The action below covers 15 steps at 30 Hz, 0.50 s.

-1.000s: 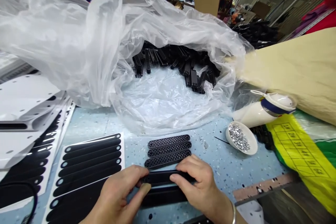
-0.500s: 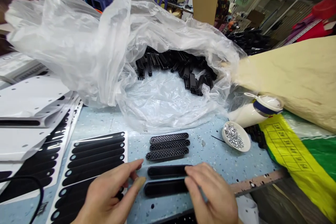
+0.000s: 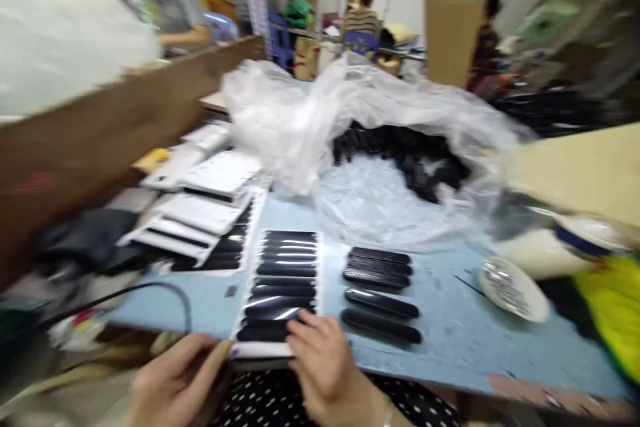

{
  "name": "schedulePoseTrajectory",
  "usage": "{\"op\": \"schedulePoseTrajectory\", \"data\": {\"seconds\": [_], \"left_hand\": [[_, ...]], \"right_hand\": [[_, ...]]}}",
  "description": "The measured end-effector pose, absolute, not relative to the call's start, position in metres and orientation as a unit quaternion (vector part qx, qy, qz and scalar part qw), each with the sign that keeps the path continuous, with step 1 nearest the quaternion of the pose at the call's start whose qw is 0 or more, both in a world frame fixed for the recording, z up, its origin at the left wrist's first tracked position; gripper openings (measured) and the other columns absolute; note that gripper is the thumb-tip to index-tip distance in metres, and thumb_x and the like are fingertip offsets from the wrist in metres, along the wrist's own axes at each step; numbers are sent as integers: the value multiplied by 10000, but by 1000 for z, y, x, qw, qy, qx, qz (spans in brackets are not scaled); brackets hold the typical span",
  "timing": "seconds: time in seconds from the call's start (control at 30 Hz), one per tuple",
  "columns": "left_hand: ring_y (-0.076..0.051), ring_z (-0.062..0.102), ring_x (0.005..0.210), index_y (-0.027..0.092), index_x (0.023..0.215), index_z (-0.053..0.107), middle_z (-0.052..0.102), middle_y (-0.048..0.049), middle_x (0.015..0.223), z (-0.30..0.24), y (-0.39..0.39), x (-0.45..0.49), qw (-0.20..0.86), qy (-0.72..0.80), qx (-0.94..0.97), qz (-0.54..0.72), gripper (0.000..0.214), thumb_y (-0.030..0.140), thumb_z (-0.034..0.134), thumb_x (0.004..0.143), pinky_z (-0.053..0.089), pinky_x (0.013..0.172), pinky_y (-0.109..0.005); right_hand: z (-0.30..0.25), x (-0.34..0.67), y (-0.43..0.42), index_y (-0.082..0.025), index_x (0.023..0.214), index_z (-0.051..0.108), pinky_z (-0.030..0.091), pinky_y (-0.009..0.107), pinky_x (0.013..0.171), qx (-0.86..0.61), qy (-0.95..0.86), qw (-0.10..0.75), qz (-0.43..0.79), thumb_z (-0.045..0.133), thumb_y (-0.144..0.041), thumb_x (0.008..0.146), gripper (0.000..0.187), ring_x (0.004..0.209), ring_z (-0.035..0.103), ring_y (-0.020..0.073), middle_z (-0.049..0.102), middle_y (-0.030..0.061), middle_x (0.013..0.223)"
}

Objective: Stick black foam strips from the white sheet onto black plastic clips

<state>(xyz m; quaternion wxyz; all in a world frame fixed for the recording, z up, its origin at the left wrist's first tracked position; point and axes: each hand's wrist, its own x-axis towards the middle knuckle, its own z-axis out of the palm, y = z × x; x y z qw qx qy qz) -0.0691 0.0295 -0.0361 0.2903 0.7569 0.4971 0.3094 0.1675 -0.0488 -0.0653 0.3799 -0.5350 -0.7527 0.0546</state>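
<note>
A sheet of long black stickers [image 3: 283, 285] on white backing lies in front of me, its lower end at the table's front edge. Along that end runs a bare white strip [image 3: 263, 349]. My left hand [image 3: 183, 377] pinches thumb and forefinger together at the sheet's lower left corner; blur hides how much they grip. With fingers stretched out, my right hand [image 3: 323, 357] rests on the sheet's lower right part. To the right lie two smooth black bars [image 3: 383, 315], apart from both hands. Just beyond them sit several textured black bars [image 3: 377, 268] side by side.
A clear plastic bag [image 3: 300, 127] spills black parts [image 3: 400, 147] at the back. A white bowl [image 3: 537, 300] of small metal pieces and a white bottle [image 3: 535, 250] stand right. More sheets [image 3: 200, 213] pile up left, near a black cable [image 3: 170, 288]. People sit beyond.
My view has swung left. Both hands have moved from around the smooth bars to the lower end of the sticker sheet; the right hand has let go of the bars.
</note>
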Motion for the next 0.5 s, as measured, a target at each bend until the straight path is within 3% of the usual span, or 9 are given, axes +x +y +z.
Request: {"op": "schedulePoseTrajectory", "data": {"seconds": [0.07, 0.13, 0.3, 0.4, 0.5], "left_hand": [[-219, 715, 630, 253, 779, 736, 766, 11, 710, -32, 12, -69, 324, 527, 730, 290, 172, 401, 656, 815, 570, 558, -241], [-222, 726, 685, 215, 807, 759, 775, -19, 738, -30, 1, -63, 436, 526, 685, 253, 198, 383, 655, 825, 571, 626, -249], [-184, 677, 695, 147, 859, 763, 762, -66, 754, -36, -18, -45, 689, 502, 420, 311, 285, 411, 765, 751, 514, 657, -235], [-149, 636, 663, 138, 819, 761, 741, -59, 715, -39, -21, -38, 758, 462, 324, 326, 277, 381, 825, 701, 477, 636, -208], [-112, 586, 599, 127, 770, 752, 708, -45, 670, -40, -20, -33, 779, 456, 273, 332, 264, 365, 839, 695, 447, 589, -188]], "right_hand": [[-70, 172, -56, -171, 1156, 611, 548, 509, 816, -535, -743, 399, 50, 524, -97, 817, 357, 1104, 651, 349, 722, 126, 1143], [-73, 174, -60, -160, 1186, 599, 549, 506, 824, -509, -763, 395, 46, 532, -60, 830, 376, 1125, 643, 350, 721, 140, 1145], [-59, 177, -68, -146, 1099, 639, 553, 528, 793, -476, -789, 385, 62, 555, -109, 817, 297, 1102, 642, 374, 725, 162, 1099], [-50, 172, -64, -167, 1004, 667, 552, 526, 791, -494, -765, 406, 79, 584, -145, 823, 200, 1027, 661, 356, 733, 147, 1040], [-51, 161, -53, -156, 1077, 659, 549, 509, 817, -503, -743, 434, 76, 551, -109, 852, 254, 1033, 650, 330, 724, 147, 1071]]}}
